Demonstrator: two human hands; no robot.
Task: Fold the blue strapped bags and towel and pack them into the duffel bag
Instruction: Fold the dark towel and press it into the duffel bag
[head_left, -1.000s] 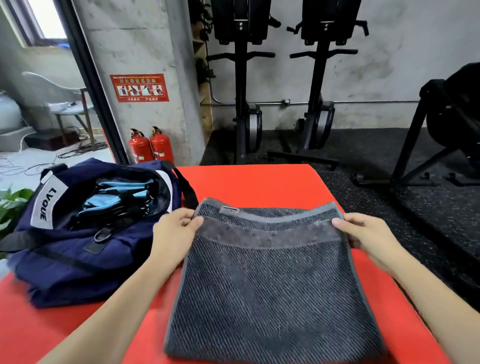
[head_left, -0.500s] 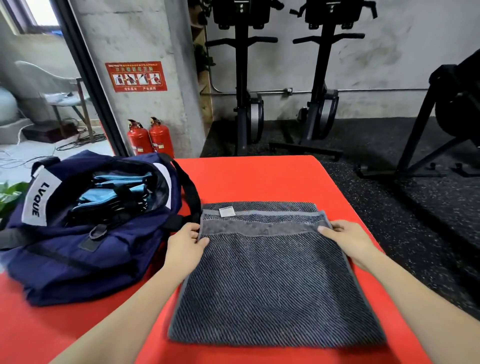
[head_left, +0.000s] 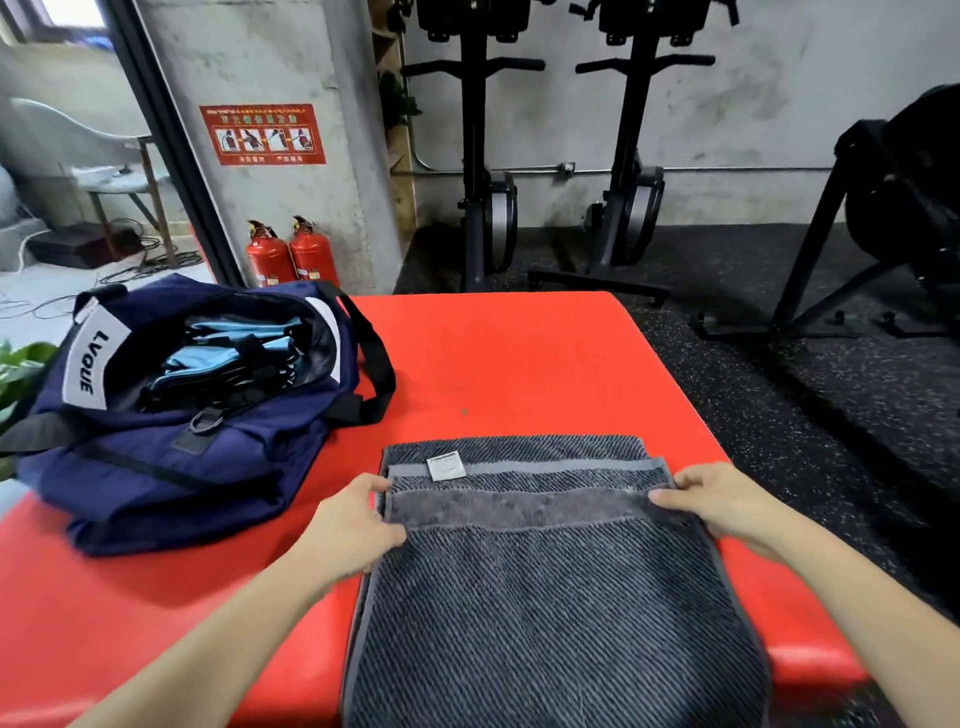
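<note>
A dark grey striped towel (head_left: 550, 613) lies folded on the red mat, its upper layer's edge stopping short of the far edge. My left hand (head_left: 348, 525) pinches the left corner of that upper layer. My right hand (head_left: 717, 499) pinches the right corner. A white label (head_left: 445, 466) shows on the lower layer near the far edge. The navy duffel bag (head_left: 171, 447) sits open at the left, with the folded light blue strapped bags (head_left: 228, 353) inside it.
The red mat (head_left: 519, 358) has bare room beyond the towel and drops off at its right edge. Two red fire extinguishers (head_left: 291, 254) stand by a concrete pillar. Black exercise machines (head_left: 483, 156) line the back wall; a green plant (head_left: 15, 374) is at far left.
Both hands have brought the towel's upper edge down and toward me, laying it flat on the mat; the lower layer and its label now show beyond it.
</note>
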